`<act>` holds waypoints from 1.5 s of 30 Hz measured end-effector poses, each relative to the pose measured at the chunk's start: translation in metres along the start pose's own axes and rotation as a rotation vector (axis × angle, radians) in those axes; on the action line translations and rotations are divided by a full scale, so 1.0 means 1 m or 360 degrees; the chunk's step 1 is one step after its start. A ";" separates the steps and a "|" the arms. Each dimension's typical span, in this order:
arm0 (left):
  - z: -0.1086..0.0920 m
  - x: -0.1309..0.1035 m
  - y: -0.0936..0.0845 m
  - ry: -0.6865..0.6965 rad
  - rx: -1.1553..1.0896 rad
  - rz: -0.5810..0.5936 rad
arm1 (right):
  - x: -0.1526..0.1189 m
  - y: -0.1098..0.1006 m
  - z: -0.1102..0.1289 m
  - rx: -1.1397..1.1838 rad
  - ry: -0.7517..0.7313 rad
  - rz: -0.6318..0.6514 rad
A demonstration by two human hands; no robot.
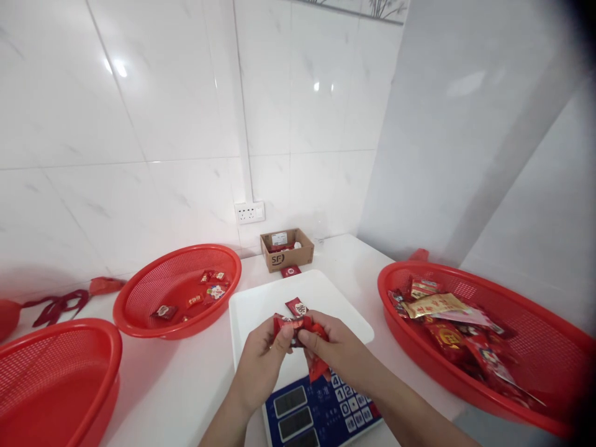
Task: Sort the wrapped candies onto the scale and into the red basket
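Note:
My left hand (261,360) and my right hand (336,343) meet above the white scale pan (256,304), both closed around small red wrapped candies (292,324). Thumbs press on the packets from above. A red packet (318,367) hangs below my right fingers, over the edge of the blue keypad panel (321,406). Just beyond my fingertips, another red candy packet (296,306) shows; I cannot tell whether it is held or lies on the pan. How many packets each hand grips is partly hidden by the fingers.
A red basket (386,279) at right holds many wrapped snacks. Another red basket (123,304) at left holds several small packets, and a third basket (116,354) stands nearer. Behind the scale sits a cardboard box (298,256), a red packet (291,271) before it. A socket (250,212) is on the wall.

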State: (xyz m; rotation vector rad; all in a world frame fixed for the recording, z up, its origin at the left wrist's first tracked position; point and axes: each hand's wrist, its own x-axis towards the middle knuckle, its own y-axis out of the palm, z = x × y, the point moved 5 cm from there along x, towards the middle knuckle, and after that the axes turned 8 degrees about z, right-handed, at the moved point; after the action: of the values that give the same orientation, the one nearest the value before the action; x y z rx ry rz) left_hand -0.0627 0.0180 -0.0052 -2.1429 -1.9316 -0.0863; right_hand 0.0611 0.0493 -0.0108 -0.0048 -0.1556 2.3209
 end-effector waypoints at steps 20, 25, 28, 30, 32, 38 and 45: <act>-0.003 -0.001 -0.003 -0.0033 0.0069 -0.0062 | -0.005 -0.002 0.008 -0.0233 0.0025 -0.0035; -0.001 -0.001 -0.007 -0.0012 0.0148 -0.0185 | -0.004 -0.003 0.006 -0.0289 0.0022 -0.0039; 0.003 0.001 -0.010 -0.0056 0.0220 -0.0178 | -0.003 -0.007 0.007 -0.0354 0.0078 -0.0081; 0.005 0.003 -0.010 -0.0081 0.0181 -0.0109 | -0.003 -0.010 0.005 -0.0399 0.0104 -0.0098; 0.007 0.005 -0.012 -0.0091 0.0063 -0.0099 | -0.003 -0.012 0.001 -0.0435 0.0140 -0.0103; 0.017 0.007 -0.010 -0.0213 0.0112 0.0069 | -0.003 -0.018 -0.012 -0.0635 0.0158 -0.0120; 0.025 0.012 -0.010 -0.0098 0.1000 0.0047 | -0.009 -0.035 -0.011 -0.0693 0.0140 -0.0329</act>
State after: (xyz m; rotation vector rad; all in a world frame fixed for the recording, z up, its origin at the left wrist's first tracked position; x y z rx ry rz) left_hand -0.0744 0.0366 -0.0253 -1.7562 -1.6571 0.5258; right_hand 0.0935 0.0673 -0.0186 -0.2946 -0.5852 2.0356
